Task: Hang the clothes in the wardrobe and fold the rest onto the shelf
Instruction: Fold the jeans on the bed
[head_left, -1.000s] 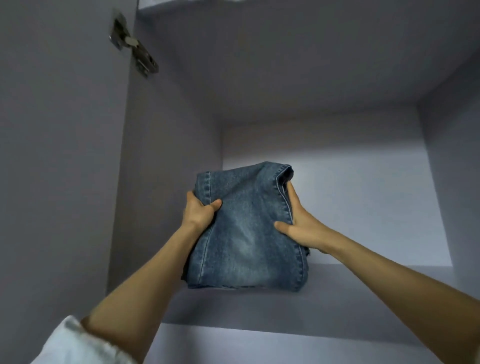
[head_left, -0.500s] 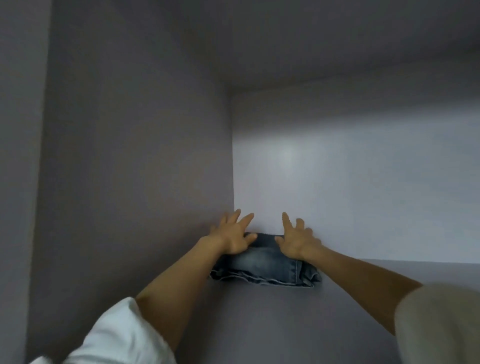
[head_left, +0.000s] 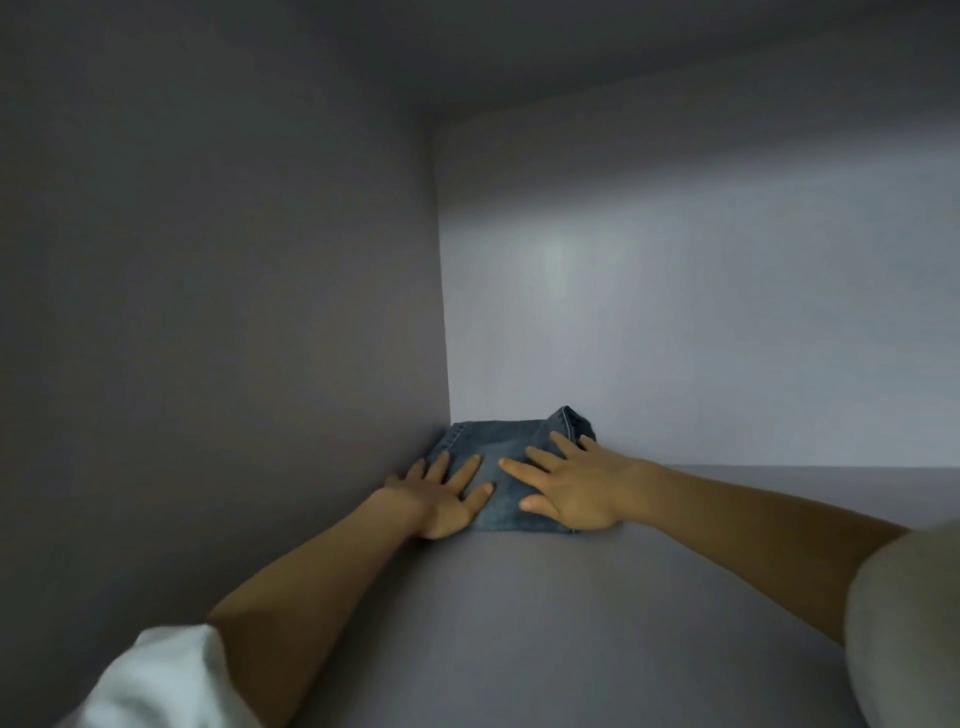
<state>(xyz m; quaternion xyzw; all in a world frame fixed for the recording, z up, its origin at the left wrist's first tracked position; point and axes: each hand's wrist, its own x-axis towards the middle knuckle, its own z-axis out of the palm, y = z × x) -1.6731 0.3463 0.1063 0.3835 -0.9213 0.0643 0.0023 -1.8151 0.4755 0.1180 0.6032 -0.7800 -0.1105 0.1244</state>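
Folded blue jeans (head_left: 506, 441) lie flat on the grey wardrobe shelf (head_left: 597, 623), pushed into its back left corner. My left hand (head_left: 441, 496) presses on the near left part of the jeans with straight, spread fingers. My right hand (head_left: 569, 486) lies flat on the right part, fingers spread and pointing toward the back wall. One denim corner (head_left: 574, 421) sticks up at the back right of the pile.
The left side panel (head_left: 234, 312) stands right beside the jeans and my left hand. The pale back wall (head_left: 701, 312) rises just behind them. The shelf runs on to the right of the jeans. The compartment's top (head_left: 675, 52) hangs overhead.
A second ago both hands gripped the upright folded jeans at the shelf's front. The jeans were laid down in the back corner, and my hands now press flat on top.
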